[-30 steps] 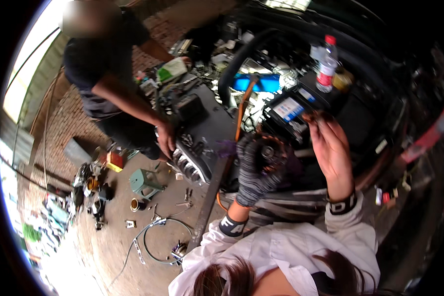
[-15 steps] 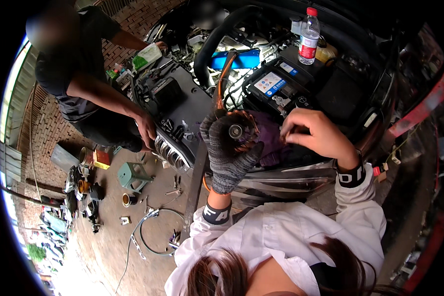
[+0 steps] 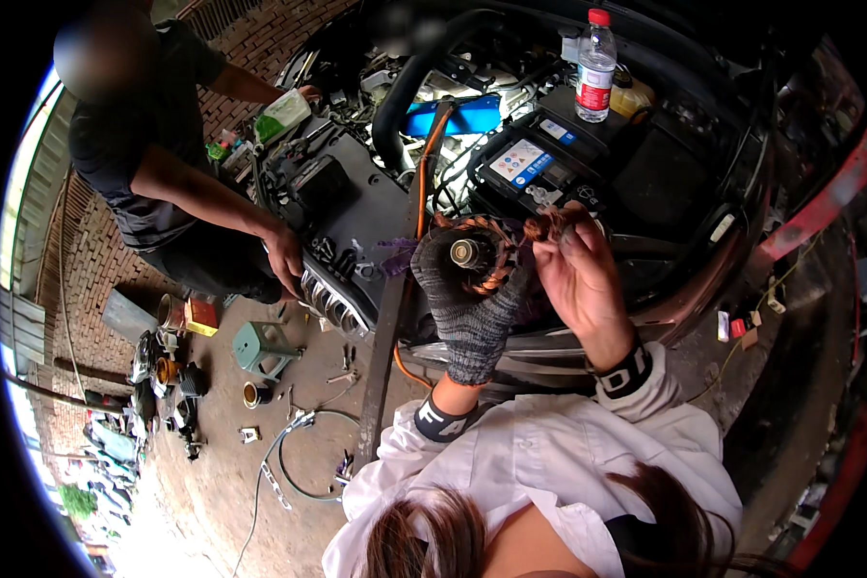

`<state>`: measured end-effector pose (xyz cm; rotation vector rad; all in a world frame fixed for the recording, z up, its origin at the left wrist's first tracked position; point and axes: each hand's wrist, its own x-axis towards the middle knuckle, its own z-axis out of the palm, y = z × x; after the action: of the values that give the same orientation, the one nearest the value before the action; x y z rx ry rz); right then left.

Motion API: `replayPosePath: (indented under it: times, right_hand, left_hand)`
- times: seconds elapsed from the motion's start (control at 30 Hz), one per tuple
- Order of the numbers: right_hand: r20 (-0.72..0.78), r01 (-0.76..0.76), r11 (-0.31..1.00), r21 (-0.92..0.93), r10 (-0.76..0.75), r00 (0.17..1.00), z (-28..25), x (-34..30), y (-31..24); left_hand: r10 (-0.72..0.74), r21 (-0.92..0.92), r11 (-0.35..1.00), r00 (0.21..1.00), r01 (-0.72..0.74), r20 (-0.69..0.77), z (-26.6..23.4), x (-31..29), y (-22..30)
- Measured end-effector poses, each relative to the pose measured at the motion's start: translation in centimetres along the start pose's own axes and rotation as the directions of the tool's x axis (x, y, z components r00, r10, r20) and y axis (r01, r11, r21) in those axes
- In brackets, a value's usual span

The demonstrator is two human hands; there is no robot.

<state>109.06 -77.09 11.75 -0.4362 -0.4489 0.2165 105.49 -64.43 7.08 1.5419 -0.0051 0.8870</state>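
Note:
My left hand (image 3: 467, 323), in a grey knit glove, is closed around a round motor part (image 3: 465, 253) with a metal shaft end at its centre. A ring of copper windings (image 3: 499, 270) shows along its right side. My bare right hand (image 3: 588, 279) is raised just right of it, thumb and fingers pinching a reddish-brown bunch of copper-coloured wire (image 3: 546, 226). Whether that bunch still joins the windings, I cannot tell. Purple cloth or film (image 3: 398, 256) shows left of the glove, partly hidden behind it.
Beyond my hands lie a black car battery (image 3: 530, 164) and a blue part (image 3: 453, 116) in the engine bay. A red-capped bottle (image 3: 595, 72) stands there. At left a co-worker's hand (image 3: 284, 258) touches the headlight (image 3: 332, 301). A green stool (image 3: 265, 349) and a dark bar (image 3: 385, 361) are nearer.
My right hand has moved left and turned palm-side toward me, with the brown wire bunch now showing at its fingertips. My left hand has shifted slightly right with the motor part.

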Motion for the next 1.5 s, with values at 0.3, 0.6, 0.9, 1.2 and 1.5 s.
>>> replayPosePath:
  times: [0.3, 0.6, 0.9, 1.2, 1.5]
  right_hand:
    - [0.456, 0.444, -0.130, -0.886, -0.414, 0.788, 1.3, 1.0, 0.2]
    - [0.436, 0.457, -0.240, -0.857, 0.137, 0.890, 1.4, 2.2, -3.9]
    - [0.257, -0.212, 0.451, -0.867, 0.770, 0.584, -2.0, 3.4, -9.1]
    - [0.299, -0.462, 0.818, -0.343, 0.561, 0.772, -7.5, 0.3, -6.1]
    - [0.104, -0.300, 0.954, 0.017, 0.297, 0.949, -0.9, -0.9, -3.7]
  left_hand:
    - [0.225, 0.295, 0.938, 0.967, -0.180, -0.124, -0.3, -1.0, 0.5]
    - [0.227, -0.032, 0.974, 0.945, -0.226, 0.236, -2.3, 1.2, 2.2]
    - [0.009, -0.502, 0.786, 0.805, 0.361, 0.593, -3.0, 1.0, 0.9]
    - [0.187, -0.630, 0.444, 0.621, 0.638, 0.761, -2.3, 1.6, 0.4]
    - [0.178, -0.386, 0.912, 0.711, 0.141, 0.680, -4.5, 4.9, 2.7]
